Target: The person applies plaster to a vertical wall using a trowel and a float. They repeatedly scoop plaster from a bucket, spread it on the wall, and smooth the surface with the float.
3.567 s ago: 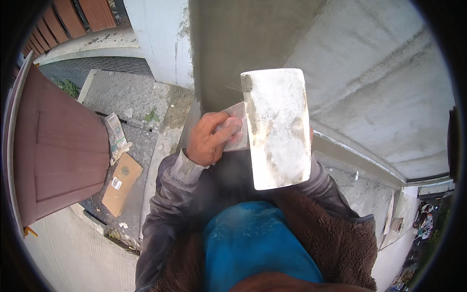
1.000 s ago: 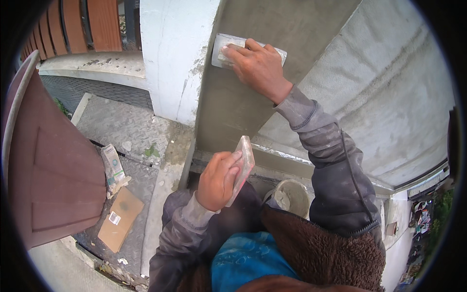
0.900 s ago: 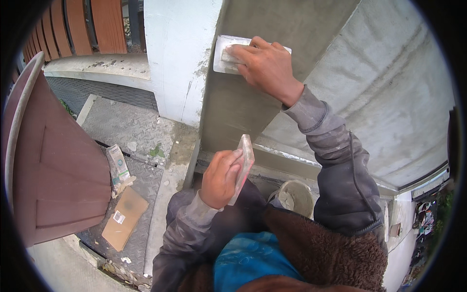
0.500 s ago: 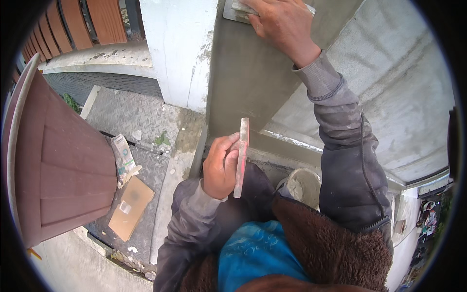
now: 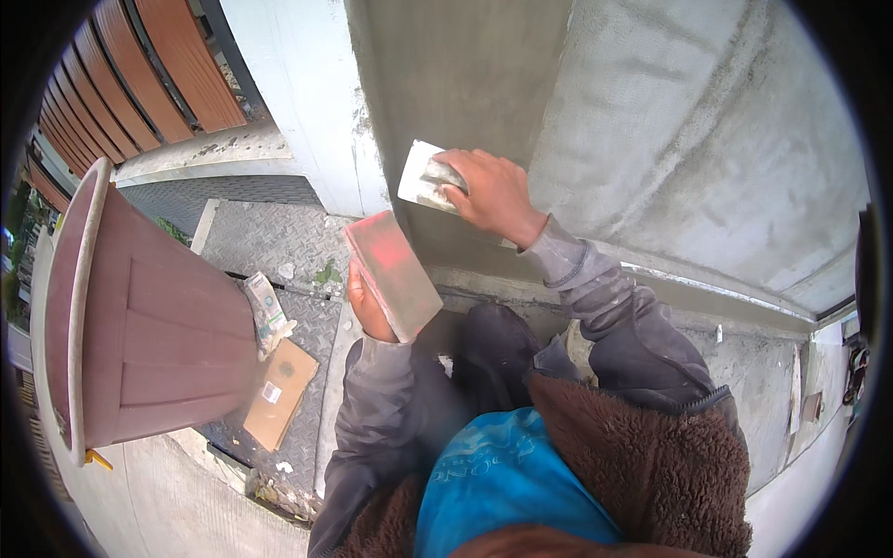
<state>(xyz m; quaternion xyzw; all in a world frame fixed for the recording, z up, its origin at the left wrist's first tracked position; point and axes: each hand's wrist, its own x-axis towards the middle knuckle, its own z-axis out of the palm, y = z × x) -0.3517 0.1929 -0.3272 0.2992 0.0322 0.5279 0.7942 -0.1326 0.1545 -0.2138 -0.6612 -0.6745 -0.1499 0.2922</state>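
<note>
My left hand (image 5: 372, 305) is closed behind a flat rectangular plaster float (image 5: 395, 276), whose worn face, red in the middle and grey with dust, is turned up toward me. Its grip is hidden behind the board. My right hand (image 5: 498, 193) is wrapped round the handle of a plastering trowel (image 5: 421, 182) with a pale, mortar-smeared blade. The trowel is at the lower part of the smooth grey plastered strip of wall (image 5: 456, 84); I cannot tell whether the blade touches it. The two tools are close together but apart.
A big brown plastic pot (image 5: 177, 325) stands at the left, beside a flat piece of cardboard (image 5: 281, 393) and a crumpled paper bag (image 5: 268, 307) on metal plates. A white post (image 5: 302, 102) adjoins the wall. My sleeve mostly hides a bucket (image 5: 579, 352).
My right hand has come down the wall with the trowel. My left hand has turned the float from edge-on to face-up and moved left. The view has shifted too.
</note>
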